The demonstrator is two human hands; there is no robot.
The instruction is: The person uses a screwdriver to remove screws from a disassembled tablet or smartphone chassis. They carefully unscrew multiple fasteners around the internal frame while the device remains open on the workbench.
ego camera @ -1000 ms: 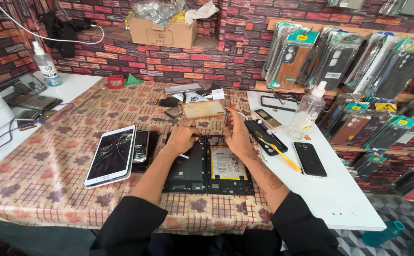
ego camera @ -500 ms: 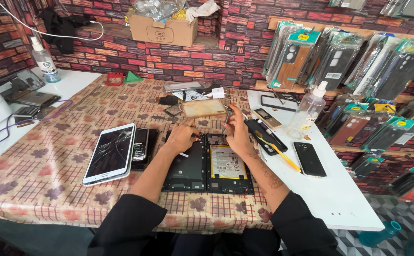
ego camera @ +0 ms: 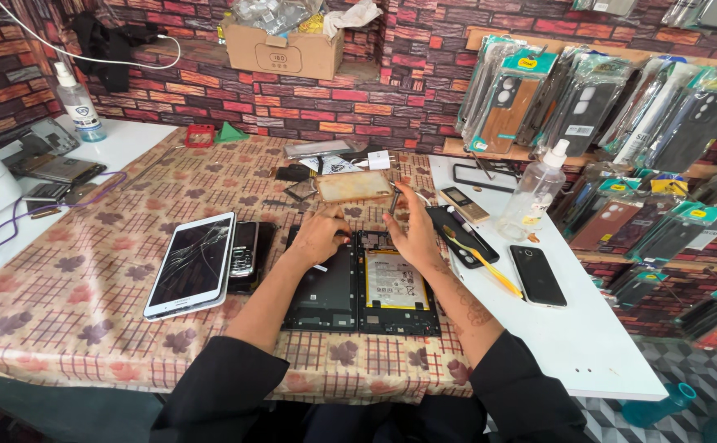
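Opened tablet (ego camera: 363,283) flat on worktop (ego camera: 88,303), just right of cracked white tablet (ego camera: 192,264). Left hand (ego camera: 319,235) curled, pressing its top edge; right hand (ego camera: 414,234) spread on its frame. Looks thin, light, fragile; grip by the rim.

tablet's top edge (ego camera: 372,239) hidden under hands; fingertips unseen

Opened tablet (ego camera: 363,283) flat on tabletop (ego camera: 63,328), both hands at its far end. Cracked tablet (ego camera: 192,264) to its left, keypad phone (ego camera: 244,250) between. Smartphone (ego camera: 537,276) to the right; spray bottle (ego camera: 537,190) behind that.
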